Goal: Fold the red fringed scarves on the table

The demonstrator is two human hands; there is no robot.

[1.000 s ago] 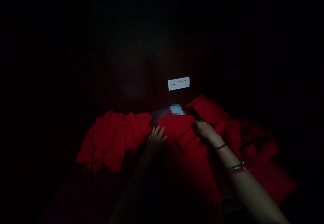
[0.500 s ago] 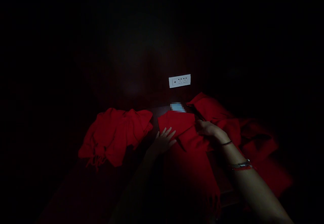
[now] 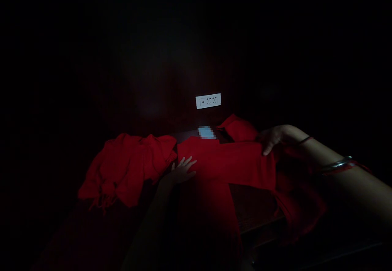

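Observation:
The scene is very dark. A red fringed cloth (image 3: 226,163) lies spread across a dark wooden surface (image 3: 251,205). My left hand (image 3: 181,171) rests flat on the cloth's left edge with its fingers spread. My right hand (image 3: 272,137) grips the cloth's upper right part, thumb pointing down and fingers curled over the fabric. Bracelets ring my right wrist. A second red cloth (image 3: 125,169) lies bunched up to the left of my left hand, its fringe hanging at the lower left.
A white wall socket (image 3: 208,101) is set in the dark panel behind the surface. A small pale blue object (image 3: 205,132) lies just past the cloth. More red fabric (image 3: 237,128) is heaped at the back right.
My right hand has moved to the right and pulled the cloth out wider. My left hand has slid slightly left and stays flat on the cloth's edge.

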